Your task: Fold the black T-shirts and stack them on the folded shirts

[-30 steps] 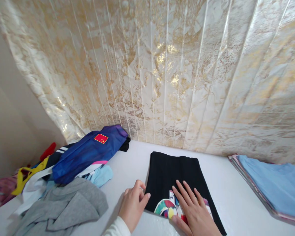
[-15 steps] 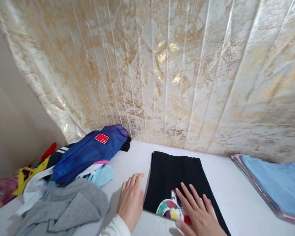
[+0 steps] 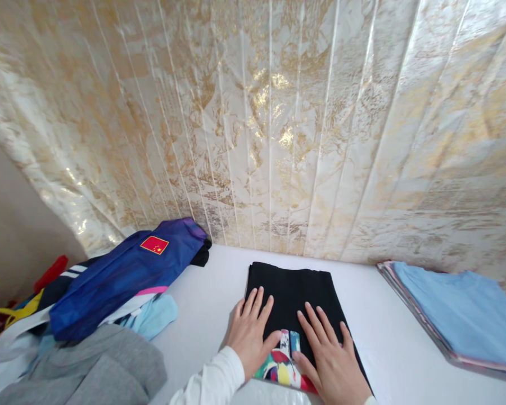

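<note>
A folded black garment (image 3: 293, 287) with a colourful print near its front edge lies flat on the white table in front of me. My left hand (image 3: 253, 334) rests on its left side, fingers spread, the thumb beside the print. On the right side lies my right hand (image 3: 331, 354), also flat with the fingers apart, covering part of the print. Neither hand grips the cloth. What kind of garment it is, I cannot tell from the folded shape.
To the left is a loose heap of clothes, with a blue garment (image 3: 122, 281) bearing a red flag patch and a grey one (image 3: 96, 365). A neat stack topped by a light blue shirt (image 3: 468, 309) stands right. A gold-patterned curtain (image 3: 253, 124) hangs behind the white table (image 3: 194, 315).
My left hand has moved right, from the table beside the black garment onto its left side. My right hand stays on the garment. The view has shifted slightly to the right.
</note>
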The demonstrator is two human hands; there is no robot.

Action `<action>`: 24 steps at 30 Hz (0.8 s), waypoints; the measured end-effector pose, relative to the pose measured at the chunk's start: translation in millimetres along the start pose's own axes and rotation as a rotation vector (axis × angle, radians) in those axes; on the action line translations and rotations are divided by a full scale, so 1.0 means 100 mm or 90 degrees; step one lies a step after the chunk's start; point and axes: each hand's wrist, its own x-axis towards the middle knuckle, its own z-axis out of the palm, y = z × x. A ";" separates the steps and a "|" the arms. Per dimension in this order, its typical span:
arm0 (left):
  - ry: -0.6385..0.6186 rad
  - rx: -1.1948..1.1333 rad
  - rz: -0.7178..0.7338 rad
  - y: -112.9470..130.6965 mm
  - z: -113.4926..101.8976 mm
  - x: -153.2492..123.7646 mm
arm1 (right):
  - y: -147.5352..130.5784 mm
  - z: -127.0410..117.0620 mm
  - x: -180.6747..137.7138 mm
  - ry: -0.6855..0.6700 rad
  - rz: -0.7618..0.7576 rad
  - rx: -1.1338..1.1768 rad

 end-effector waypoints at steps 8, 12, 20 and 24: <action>-0.003 0.076 0.054 -0.23 0.11 -0.22 | -0.33 0.18 -0.35 0.040 -0.045 -0.007; -0.037 0.079 0.090 -0.25 0.11 -0.42 | -0.17 -0.26 -0.39 -0.051 -0.196 0.127; -0.169 -0.031 0.342 0.67 -0.03 -0.09 | 0.97 -0.72 0.46 -0.069 0.196 0.394; -0.067 -0.024 0.453 0.80 0.21 -0.04 | 1.07 -0.44 0.63 -0.071 0.176 0.424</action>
